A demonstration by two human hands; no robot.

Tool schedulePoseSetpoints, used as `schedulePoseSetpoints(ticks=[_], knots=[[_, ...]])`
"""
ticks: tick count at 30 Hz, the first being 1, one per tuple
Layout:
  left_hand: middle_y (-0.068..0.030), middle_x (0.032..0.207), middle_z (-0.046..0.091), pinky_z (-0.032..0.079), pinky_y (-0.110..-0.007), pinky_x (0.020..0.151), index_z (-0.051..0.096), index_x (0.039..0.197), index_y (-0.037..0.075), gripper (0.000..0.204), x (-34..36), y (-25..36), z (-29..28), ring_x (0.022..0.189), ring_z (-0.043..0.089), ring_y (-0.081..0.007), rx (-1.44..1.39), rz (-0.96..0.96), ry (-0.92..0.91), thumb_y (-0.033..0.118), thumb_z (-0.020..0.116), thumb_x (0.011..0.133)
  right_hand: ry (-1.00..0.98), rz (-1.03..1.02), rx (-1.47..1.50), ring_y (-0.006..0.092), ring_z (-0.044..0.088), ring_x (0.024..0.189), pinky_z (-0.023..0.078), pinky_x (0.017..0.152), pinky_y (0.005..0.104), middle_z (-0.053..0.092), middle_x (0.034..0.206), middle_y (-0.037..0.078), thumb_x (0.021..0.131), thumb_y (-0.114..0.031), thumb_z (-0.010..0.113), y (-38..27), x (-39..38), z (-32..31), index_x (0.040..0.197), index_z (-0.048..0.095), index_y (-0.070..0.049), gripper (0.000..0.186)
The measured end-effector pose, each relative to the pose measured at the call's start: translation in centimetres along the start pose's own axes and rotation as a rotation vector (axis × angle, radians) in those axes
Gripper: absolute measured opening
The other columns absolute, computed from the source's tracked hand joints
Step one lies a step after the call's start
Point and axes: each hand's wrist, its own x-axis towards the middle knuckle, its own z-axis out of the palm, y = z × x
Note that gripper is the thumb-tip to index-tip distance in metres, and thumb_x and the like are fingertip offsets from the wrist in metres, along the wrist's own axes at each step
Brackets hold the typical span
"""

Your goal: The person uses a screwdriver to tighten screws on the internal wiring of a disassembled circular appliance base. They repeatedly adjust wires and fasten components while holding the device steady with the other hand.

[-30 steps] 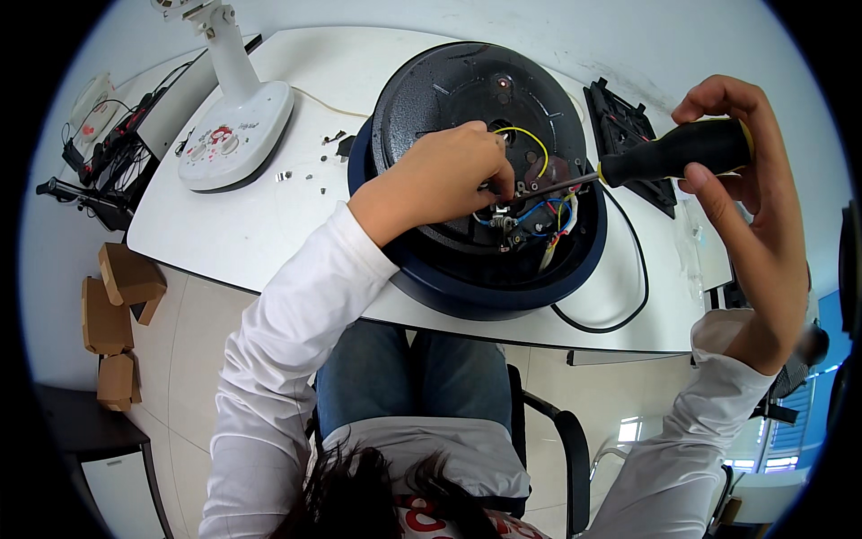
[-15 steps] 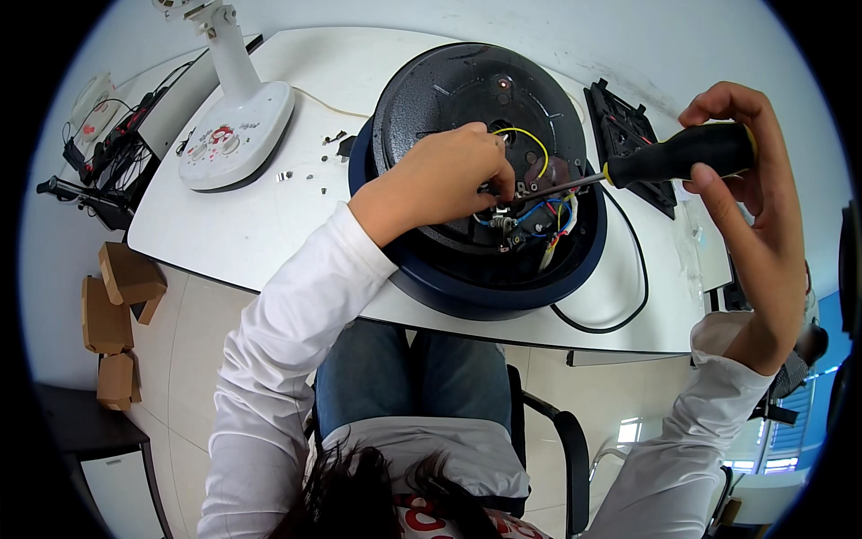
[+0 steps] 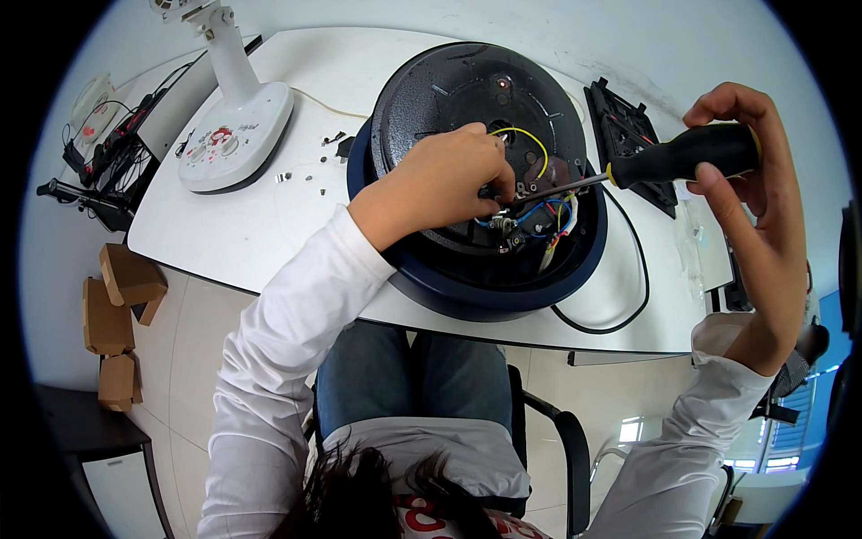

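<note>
A screwdriver (image 3: 687, 156) with a black and yellow handle is gripped at its handle by my right hand (image 3: 759, 171). Its shaft slants down to the left, and the tip reaches in beside the fingers of my left hand (image 3: 453, 178). Those fingers are bent and pinched at a small part inside the opened round appliance; the part itself is hidden. The appliance has a dark blue outer ring (image 3: 467, 301) and a tilted, speckled black pan-like piece (image 3: 426, 94). Blue, yellow and white wires (image 3: 561, 220) run near the screwdriver tip.
On the white table (image 3: 206, 225), small loose screws and metal bits (image 3: 285, 177) lie left of the appliance. A white fan base (image 3: 235, 139) stands farther left. At the right are a black tool case (image 3: 628, 144) and a looped black cord (image 3: 645, 287). Cardboard boxes (image 3: 108, 314) sit on the floor.
My right hand and the screwdriver handle have shifted very slightly to the right. The left hand stays at the same spot inside the appliance.
</note>
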Motion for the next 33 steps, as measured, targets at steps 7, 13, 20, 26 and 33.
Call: schedulePoseSetpoints(ticks=[7, 13, 20, 26, 33], knots=[[0.0024, 0.085, 0.058, 0.047, -0.032, 0.073, 0.071, 0.079, 0.015, 0.01, -0.6, 0.1, 0.2, 0.09, 0.053, -0.0186, -0.004, -0.042, 0.033, 0.013, 0.073, 0.069, 0.004, 0.012, 0.04, 0.0143, 0.06, 0.093, 0.049, 0.073, 0.024, 0.056, 0.111, 0.009, 0.086, -0.016, 0.059, 0.0, 0.1, 0.5, 0.124, 0.044, -0.005, 0.042], [0.0027, 0.085, 0.056, 0.047, -0.032, 0.072, 0.07, 0.078, 0.015, 0.011, -0.2, 0.5, 0.5, 0.09, 0.051, -0.0187, -0.034, -0.026, 0.075, 0.012, 0.073, 0.068, 0.022, 0.039, 0.019, 0.0161, 0.059, 0.096, 0.05, 0.072, 0.0244, 0.055, 0.112, 0.01, 0.086, -0.017, 0.059, 0.1, -0.5, -0.2, 0.125, 0.044, -0.004, 0.044], [0.0002, 0.086, 0.054, 0.044, -0.032, 0.072, 0.069, 0.077, 0.013, 0.014, -0.4, 0.4, 1.2, 0.086, 0.048, -0.0213, -0.05, -0.039, 0.143, 0.007, 0.074, 0.065, 0.048, 0.072, 0.04, 0.0215, 0.058, 0.105, 0.053, 0.07, 0.0254, 0.055, 0.115, 0.014, 0.086, -0.021, 0.059, 0.8, -0.8, -1.0, 0.127, 0.043, -0.004, 0.048], [-0.0009, 0.087, 0.052, 0.043, -0.033, 0.073, 0.069, 0.078, 0.013, 0.016, -0.5, 1.2, 1.6, 0.087, 0.046, -0.0226, -0.008, -0.049, 0.219, 0.007, 0.075, 0.065, 0.07, 0.132, 0.037, 0.0224, 0.057, 0.108, 0.053, 0.069, 0.0257, 0.054, 0.118, 0.016, 0.085, -0.021, 0.059, 1.2, -1.5, -1.1, 0.128, 0.044, -0.004, 0.048], [-0.0015, 0.089, 0.052, 0.04, -0.031, 0.077, 0.069, 0.082, 0.012, 0.013, -1.0, 0.8, -0.1, 0.091, 0.045, -0.0217, -0.162, -0.039, 0.28, 0.01, 0.074, 0.07, 0.112, 0.158, -0.026, 0.0238, 0.056, 0.109, 0.053, 0.068, 0.025, 0.054, 0.118, 0.017, 0.086, -0.025, 0.06, 2.5, -2.8, -1.8, 0.128, 0.044, -0.005, 0.049]])
